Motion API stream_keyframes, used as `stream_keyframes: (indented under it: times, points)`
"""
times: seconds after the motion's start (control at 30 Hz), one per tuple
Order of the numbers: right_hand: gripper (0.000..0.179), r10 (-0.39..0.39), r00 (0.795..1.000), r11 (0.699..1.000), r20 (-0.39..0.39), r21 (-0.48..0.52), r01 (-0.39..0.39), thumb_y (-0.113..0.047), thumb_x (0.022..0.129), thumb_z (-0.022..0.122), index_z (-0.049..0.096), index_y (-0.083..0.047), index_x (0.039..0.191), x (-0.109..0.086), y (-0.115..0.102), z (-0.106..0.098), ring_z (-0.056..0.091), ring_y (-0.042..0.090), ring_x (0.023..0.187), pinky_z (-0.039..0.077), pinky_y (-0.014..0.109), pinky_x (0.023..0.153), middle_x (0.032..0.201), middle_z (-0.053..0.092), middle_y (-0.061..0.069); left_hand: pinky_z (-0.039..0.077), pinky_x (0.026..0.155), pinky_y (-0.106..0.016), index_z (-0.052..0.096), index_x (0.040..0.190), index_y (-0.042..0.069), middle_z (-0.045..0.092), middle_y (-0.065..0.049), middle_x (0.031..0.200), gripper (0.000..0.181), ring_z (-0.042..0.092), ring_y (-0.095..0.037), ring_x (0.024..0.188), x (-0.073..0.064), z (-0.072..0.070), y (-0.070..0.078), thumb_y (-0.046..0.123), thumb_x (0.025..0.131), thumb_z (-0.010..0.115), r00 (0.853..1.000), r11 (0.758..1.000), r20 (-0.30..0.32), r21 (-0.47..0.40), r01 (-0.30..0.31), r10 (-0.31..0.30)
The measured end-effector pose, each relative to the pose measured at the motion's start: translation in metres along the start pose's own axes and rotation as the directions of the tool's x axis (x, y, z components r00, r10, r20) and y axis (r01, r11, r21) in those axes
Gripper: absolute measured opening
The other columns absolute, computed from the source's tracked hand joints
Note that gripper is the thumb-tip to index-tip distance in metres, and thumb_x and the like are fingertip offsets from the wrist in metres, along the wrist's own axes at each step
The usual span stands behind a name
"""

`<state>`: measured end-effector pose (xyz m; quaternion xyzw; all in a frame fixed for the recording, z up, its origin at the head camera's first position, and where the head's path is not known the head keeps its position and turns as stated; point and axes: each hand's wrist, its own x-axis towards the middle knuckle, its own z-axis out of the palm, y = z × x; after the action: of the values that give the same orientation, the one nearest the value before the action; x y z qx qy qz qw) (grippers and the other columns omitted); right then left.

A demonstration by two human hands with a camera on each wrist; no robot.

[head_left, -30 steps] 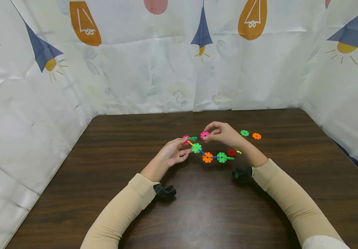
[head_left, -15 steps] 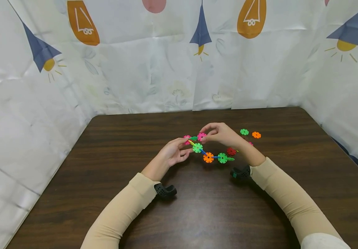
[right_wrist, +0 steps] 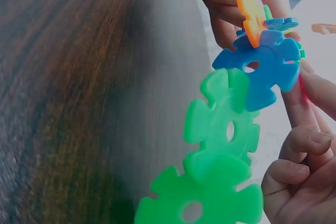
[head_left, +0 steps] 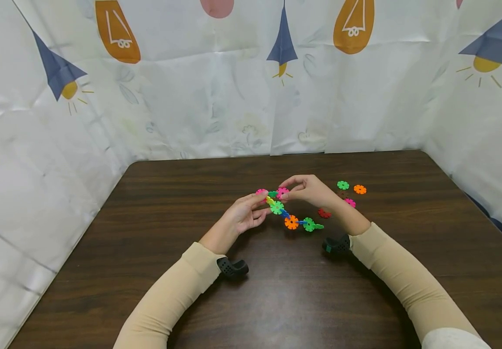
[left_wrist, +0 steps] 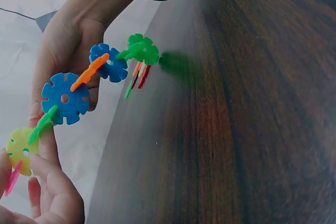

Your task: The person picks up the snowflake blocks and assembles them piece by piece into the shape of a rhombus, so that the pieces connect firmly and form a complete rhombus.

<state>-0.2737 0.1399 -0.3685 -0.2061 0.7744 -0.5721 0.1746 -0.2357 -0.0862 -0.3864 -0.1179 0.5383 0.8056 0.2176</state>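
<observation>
A chain of notched plastic discs, with a green disc (head_left: 277, 207) and an orange disc (head_left: 291, 222) in it, hangs from my left hand (head_left: 247, 214) above the table. My left thumb and fingers pinch the chain near its upper end, at a yellow disc (left_wrist: 22, 150) in the left wrist view. My right hand (head_left: 311, 190) pinches a pink disc (head_left: 282, 193) against the green disc beside my left fingertips. Whether the two are slotted together is hard to tell. In the right wrist view, a blue disc (right_wrist: 262, 66) and green discs (right_wrist: 202, 190) of the chain show close up.
Loose discs lie on the brown table (head_left: 216, 174) beyond my right forearm: green (head_left: 343, 185), orange (head_left: 360, 189), pink (head_left: 349, 203), red (head_left: 324, 213) and a dark brown one (head_left: 342, 194). A printed white curtain (head_left: 242, 106) stands behind the table.
My right hand has moved slightly left and down, bringing the pink disc up against the green one. The chain's lower end has swung a little left. My left hand stays nearly still.
</observation>
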Motion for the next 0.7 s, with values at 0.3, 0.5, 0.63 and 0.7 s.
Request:
stream_keyframes:
  times: [0.3,0.5,0.63,0.7]
  points:
    - [0.034,0.027,0.999,0.999,-0.024,0.019,-0.027,-0.012,0.095,0.073,0.068,0.004,0.124,-0.0004,0.0007,0.0006,0.072,0.027,0.104,0.042,0.056,0.109,0.096,0.078,0.011,0.055,0.063,-0.020,0.065,0.116,0.010,0.064,-0.003,0.108,0.015,0.072,-0.015,0.078,-0.0029,-0.0001,0.0014,0.020,0.105,0.061,0.999,0.999,0.007,-0.011,0.033,-0.033]
    - [0.034,0.038,0.999,0.999,-0.032,0.028,-0.037,-0.010,0.093,0.074,0.069,0.006,0.123,-0.0030,-0.0031,0.0014,0.073,0.027,0.100,0.042,0.057,0.108,0.095,0.078,0.012,0.055,0.063,-0.020,0.065,0.118,0.011,0.064,-0.002,0.107,0.015,0.072,-0.016,0.079,-0.0066,0.0016,0.0040,0.017,0.106,0.058,0.998,0.999,0.032,-0.014,0.052,-0.052]
    - [0.034,0.045,0.998,0.999,-0.036,0.031,-0.044,-0.010,0.093,0.075,0.069,0.006,0.122,-0.0024,-0.0030,0.0015,0.074,0.026,0.099,0.041,0.057,0.109,0.095,0.078,0.011,0.055,0.062,-0.020,0.064,0.125,0.009,0.065,-0.001,0.105,0.021,0.072,-0.015,0.079,-0.0082,0.0019,0.0050,0.017,0.107,0.057,0.998,0.998,0.032,-0.006,0.056,-0.055]
    - [0.033,0.044,0.998,0.999,-0.039,0.032,-0.043,-0.010,0.093,0.075,0.069,0.006,0.122,-0.0018,-0.0021,0.0014,0.074,0.025,0.098,0.041,0.057,0.109,0.095,0.078,0.010,0.055,0.062,-0.020,0.062,0.129,0.008,0.066,0.000,0.106,0.024,0.072,-0.015,0.079,-0.0084,0.0018,0.0050,0.017,0.107,0.057,0.998,0.998,0.033,-0.003,0.057,-0.057]
